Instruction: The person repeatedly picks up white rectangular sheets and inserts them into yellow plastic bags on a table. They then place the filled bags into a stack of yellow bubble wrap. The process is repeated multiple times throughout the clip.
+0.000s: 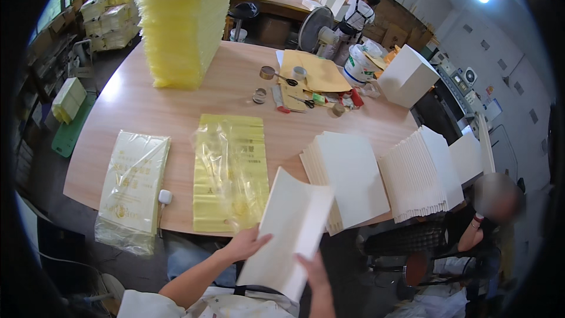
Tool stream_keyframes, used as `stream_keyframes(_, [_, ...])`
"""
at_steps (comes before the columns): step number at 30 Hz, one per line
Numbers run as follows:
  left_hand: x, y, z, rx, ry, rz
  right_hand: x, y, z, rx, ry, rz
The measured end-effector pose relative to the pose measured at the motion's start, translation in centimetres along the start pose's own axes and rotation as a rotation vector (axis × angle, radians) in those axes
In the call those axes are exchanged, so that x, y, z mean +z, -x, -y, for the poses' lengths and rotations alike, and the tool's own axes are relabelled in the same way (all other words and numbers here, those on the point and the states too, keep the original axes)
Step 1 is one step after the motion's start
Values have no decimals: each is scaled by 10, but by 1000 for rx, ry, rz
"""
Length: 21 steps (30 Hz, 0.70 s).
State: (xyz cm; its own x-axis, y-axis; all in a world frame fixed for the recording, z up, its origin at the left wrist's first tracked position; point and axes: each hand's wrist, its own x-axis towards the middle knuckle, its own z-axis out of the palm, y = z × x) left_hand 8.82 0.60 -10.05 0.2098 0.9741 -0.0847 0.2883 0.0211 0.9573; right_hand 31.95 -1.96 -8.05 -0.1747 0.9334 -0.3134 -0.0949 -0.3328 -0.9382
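Both my hands hold a white booklet [291, 224], bowed along its length and tilted over the table's front edge. My left hand [244, 244] grips its left edge, thumb lying on the white face. At the lower right edge my right hand [313, 271] is closed on it, slightly blurred. Yellow printed plastic bags [229, 171], with crumpled clear film on top, lie flat just beyond my left hand. To the right are two fanned piles of similar white booklets, one nearer [347, 176] and one farther right [421, 171].
A wrapped yellow pack [132, 182] and a white charger [165, 196] lie at left. A tall yellow stack [182, 23] stands behind. Tape rolls, scissors [303, 101] and brown envelopes [315, 70] lie farther back. A white box [407, 76] stands back right; a person [471, 229] sits at right.
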Motion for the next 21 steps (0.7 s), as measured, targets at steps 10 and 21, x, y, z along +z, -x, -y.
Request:
stream_keyframes(10, [-84, 11, -38, -168, 519, 132, 76, -8, 36, -254, 85, 153])
stream_keyframes(21, [-167, -7, -63, 98, 914, -313, -11, -24, 35, 179, 79, 599])
